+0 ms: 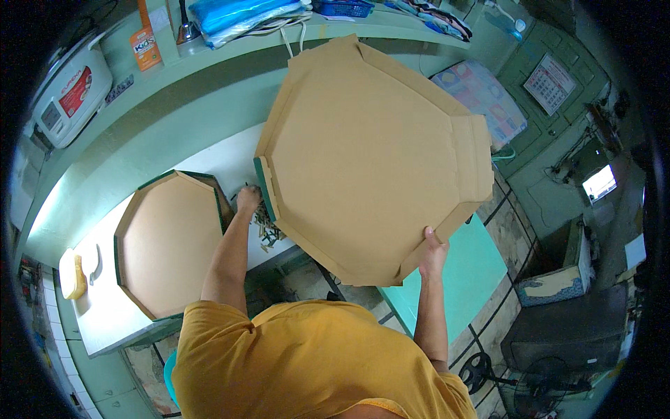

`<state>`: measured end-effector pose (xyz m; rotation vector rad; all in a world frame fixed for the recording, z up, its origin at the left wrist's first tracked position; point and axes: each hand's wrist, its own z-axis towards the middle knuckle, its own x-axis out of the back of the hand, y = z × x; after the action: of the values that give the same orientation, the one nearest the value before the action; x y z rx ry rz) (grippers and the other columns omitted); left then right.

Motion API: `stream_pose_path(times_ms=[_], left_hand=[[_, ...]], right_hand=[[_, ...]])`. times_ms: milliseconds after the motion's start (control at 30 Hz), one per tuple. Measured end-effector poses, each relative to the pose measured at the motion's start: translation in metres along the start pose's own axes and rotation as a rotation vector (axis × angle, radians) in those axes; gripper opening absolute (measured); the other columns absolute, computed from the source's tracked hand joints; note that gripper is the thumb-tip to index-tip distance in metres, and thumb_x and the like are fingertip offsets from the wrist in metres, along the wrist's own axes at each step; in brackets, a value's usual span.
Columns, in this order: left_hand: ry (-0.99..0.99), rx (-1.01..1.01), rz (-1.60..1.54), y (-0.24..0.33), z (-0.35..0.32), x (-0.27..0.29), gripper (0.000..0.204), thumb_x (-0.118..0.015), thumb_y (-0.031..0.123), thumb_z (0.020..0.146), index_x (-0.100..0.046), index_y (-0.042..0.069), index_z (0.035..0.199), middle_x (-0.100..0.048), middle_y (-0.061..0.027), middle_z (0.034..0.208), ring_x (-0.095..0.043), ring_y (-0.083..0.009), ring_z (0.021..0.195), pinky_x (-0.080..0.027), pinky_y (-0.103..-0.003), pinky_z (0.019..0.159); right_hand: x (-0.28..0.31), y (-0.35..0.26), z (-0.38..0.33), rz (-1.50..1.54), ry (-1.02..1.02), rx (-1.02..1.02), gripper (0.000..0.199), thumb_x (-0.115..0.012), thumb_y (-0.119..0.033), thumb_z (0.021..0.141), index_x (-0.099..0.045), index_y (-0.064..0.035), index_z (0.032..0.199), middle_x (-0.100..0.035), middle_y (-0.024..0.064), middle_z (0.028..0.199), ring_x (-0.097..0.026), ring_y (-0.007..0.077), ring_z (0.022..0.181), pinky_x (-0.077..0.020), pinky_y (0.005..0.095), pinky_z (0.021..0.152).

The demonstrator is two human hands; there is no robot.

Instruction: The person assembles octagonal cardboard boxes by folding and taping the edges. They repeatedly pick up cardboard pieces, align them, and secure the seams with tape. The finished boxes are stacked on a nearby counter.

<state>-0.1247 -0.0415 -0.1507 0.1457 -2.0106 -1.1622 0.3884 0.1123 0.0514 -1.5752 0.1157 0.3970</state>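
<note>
A large octagonal cardboard box piece [373, 164], like a pizza box part with folded rims, is held up in front of me. My right hand [433, 255] grips its lower right edge, thumb on top and fingers hidden underneath. At its left edge, a dark green outer side shows. My left hand [249, 200] is closed at the far end of a pile of small dark green and brown cardboard scraps [266, 227]; what its fingers hold, if anything, is hidden. Left of that hand, a second octagonal cardboard box [171, 241] with green sides lies on the white table [105, 311].
A yellow-handled brush [78, 276] lies at the table's left end. A turquoise tabletop [471, 272] stands at right, partly beneath the raised cardboard. The shelf [237, 52] ahead holds a white appliance [73, 94], a bell [187, 31] and plastic packs [241, 17]. A black fan [544, 387] stands lower right.
</note>
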Motion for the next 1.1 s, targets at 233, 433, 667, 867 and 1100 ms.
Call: stream_pose_path(times_ms=[233,433,667,867,1100], left_hand=[[-0.055,-0.032,-0.869,0.083,-0.043,0.011,0.047,-0.065,0.034,0.087,-0.054,0.004,0.123,-0.061,-0.0102,0.114,-0.061,-0.0243,0.099,-0.047,-0.042,0.088],[-0.164,-0.101,-0.751,0.110,-0.059,0.028,0.037,-0.067,0.013,0.083,-0.056,0.002,0.117,-0.063,-0.0094,0.107,-0.062,-0.0217,0.091,-0.051,-0.039,0.080],[0.320,-0.354,-0.174,0.098,-0.040,0.006,0.020,-0.061,0.011,0.082,-0.063,-0.003,0.097,-0.065,-0.0063,0.080,-0.064,-0.0232,0.075,-0.051,-0.038,0.071],[0.013,-0.072,-0.958,0.096,-0.039,0.002,0.048,-0.058,0.043,0.089,-0.057,0.003,0.116,-0.064,-0.0090,0.098,-0.063,-0.0201,0.085,-0.053,-0.035,0.069],[0.200,0.010,-0.926,0.059,-0.017,-0.005,0.058,-0.040,0.048,0.097,-0.050,-0.001,0.126,-0.057,-0.0140,0.116,-0.057,-0.0268,0.101,-0.044,-0.040,0.091]], right_hand=[[-0.002,-0.003,0.007,-0.072,-0.051,0.052,0.033,-0.064,-0.009,0.086,-0.055,0.0018,0.116,-0.062,0.0080,0.107,-0.059,0.0192,0.096,-0.0454,0.0341,0.087],[0.007,-0.017,0.011,-0.093,0.009,0.063,0.034,-0.065,-0.009,0.085,-0.055,0.0012,0.116,-0.062,0.0073,0.106,-0.059,0.0185,0.094,-0.0465,0.0344,0.085],[0.007,-0.010,0.006,-0.042,-0.014,0.026,0.035,-0.064,-0.007,0.084,-0.055,0.0012,0.116,-0.062,0.0078,0.107,-0.060,0.0191,0.095,-0.0467,0.0343,0.085],[0.006,-0.005,0.013,-0.009,0.094,0.026,0.032,-0.064,-0.008,0.085,-0.055,0.0009,0.115,-0.063,0.0075,0.106,-0.060,0.0190,0.095,-0.0469,0.0344,0.085],[0.028,0.012,0.014,0.003,0.038,-0.059,0.027,-0.061,-0.009,0.087,-0.057,0.0023,0.111,-0.064,0.0087,0.101,-0.061,0.0189,0.089,-0.0492,0.0353,0.077]])
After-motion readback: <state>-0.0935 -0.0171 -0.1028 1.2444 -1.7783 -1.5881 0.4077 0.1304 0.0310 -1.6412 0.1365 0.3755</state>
